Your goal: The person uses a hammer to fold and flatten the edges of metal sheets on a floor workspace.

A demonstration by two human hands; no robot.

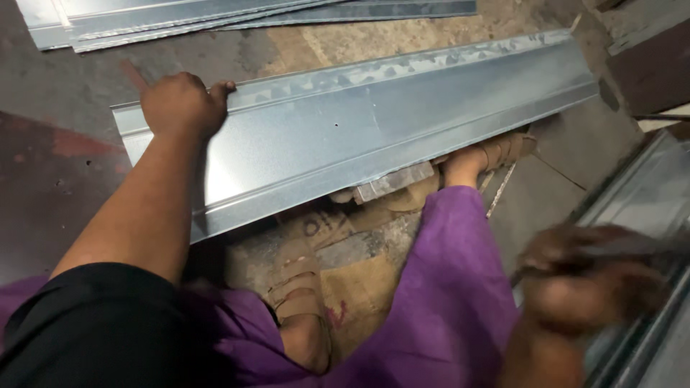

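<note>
Where the fingers (219,90) of the left hand (183,104) curl over the far upper edge of the long bent metal sheet (374,129), we see them clamped on that edge near the sheet's left end, with the forearm lying across the shiny face. The sheet runs slantwise from lower left to upper right, folded lengthwise into a shallow profile, and it rests above the floor (65,172) over the person's legs.

The right hand (589,280) is at the lower right, badly blurred; it seems closed around something dark and thin, but we cannot tell what that is or how firmly it is held. It sits just beside a second length of metal profile (640,194) that slants along the right edge of the view.

Under the near edge of the sheet we make out a foot in a tan sandal (503,151), and a second sandalled foot (298,287) nearer to us, both among purple cloth (453,287). Flattened brown cardboard (352,244) lies on the floor between them. More flat metal sheets (215,18) are stacked along the top of the view, well apart from the hands.
</note>
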